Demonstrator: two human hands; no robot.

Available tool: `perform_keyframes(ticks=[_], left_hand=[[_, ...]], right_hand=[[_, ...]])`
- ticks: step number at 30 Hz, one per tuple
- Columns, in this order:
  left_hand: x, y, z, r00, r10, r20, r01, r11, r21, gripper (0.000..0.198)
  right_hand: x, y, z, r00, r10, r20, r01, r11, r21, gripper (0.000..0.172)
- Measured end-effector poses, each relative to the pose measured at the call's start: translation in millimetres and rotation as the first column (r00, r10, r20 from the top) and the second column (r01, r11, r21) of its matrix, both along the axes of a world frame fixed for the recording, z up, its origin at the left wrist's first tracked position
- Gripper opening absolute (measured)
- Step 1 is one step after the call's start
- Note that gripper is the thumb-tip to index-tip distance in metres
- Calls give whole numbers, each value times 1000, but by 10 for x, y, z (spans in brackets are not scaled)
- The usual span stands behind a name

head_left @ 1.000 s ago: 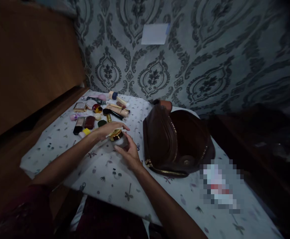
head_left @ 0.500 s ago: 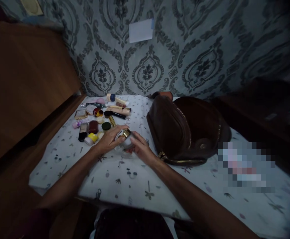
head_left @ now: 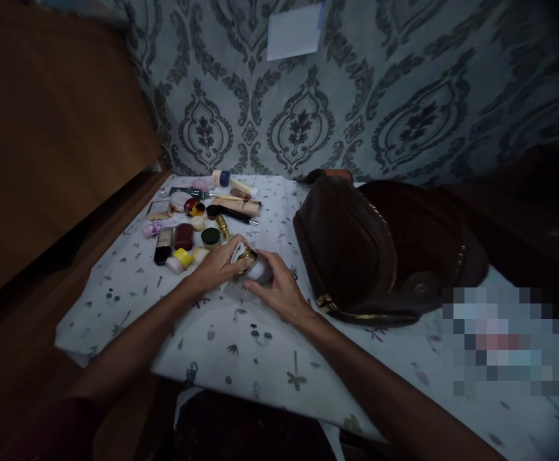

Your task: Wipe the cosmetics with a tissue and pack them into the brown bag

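A small pale jar (head_left: 260, 271) with a gold lid lies tilted between my two hands above a white patterned cloth (head_left: 241, 339). My left hand (head_left: 216, 266) is closed round the lid end, with a bit of white wipe or paper under its fingers. My right hand (head_left: 282, 291) grips the body of the jar from the right. Just beyond the left hand lies a cluster of cosmetics (head_left: 197, 214): small pots, tubes, compacts, a black pencil. A brown leather handbag (head_left: 370, 250) lies open to the right of the hands.
A brown wooden board (head_left: 53, 134) rises along the left side of the table. Patterned grey wallpaper (head_left: 356, 109) with a white note (head_left: 293, 32) stands behind. A blurred-out object (head_left: 504, 339) lies at the right on the cloth. Dark furniture fills the far right.
The jar has gone from upright to tilted on its side between my hands. My left hand has shifted from on top of the lid to its side. The view has swung a little.
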State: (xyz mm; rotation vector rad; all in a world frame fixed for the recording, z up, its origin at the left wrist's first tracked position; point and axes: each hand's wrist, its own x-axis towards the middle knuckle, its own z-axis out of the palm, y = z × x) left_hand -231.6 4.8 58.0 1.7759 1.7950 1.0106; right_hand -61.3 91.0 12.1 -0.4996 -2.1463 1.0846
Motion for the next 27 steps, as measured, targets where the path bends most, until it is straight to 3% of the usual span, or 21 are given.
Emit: perform_keyframes(ticks=[6, 11, 15, 19, 21, 24, 27], left_hand=[[-81, -48, 111, 962, -186, 200, 196, 980, -30, 61], [-121, 11, -35, 990, -83, 116, 95, 990, -105, 43], [-165, 23, -58, 993, -98, 69, 106, 987, -125, 47], [-160, -23, 51, 968, -179, 174, 204, 969, -141, 79], [-143, -36, 74, 961, -180, 210, 211, 968, -137, 73], [-123, -29, 47, 974, -117, 194, 143, 982, -125, 49], [-131, -14, 7, 992, -52, 115, 68, 987, -145, 45]], right_hand=[[-13, 26, -43, 998, -53, -22, 54, 998, 42, 61], [11, -19, -1, 995, -91, 35, 87, 991, 102, 63], [18, -35, 22, 995, -83, 48, 78, 992, 99, 62], [8, -24, 19, 994, -107, 28, 103, 990, 101, 60], [8, -23, 18, 994, -109, 21, 106, 988, 113, 59], [14, -31, 18, 994, -103, 25, 99, 987, 128, 59], [18, -37, 18, 994, -106, 37, 100, 986, 132, 59]])
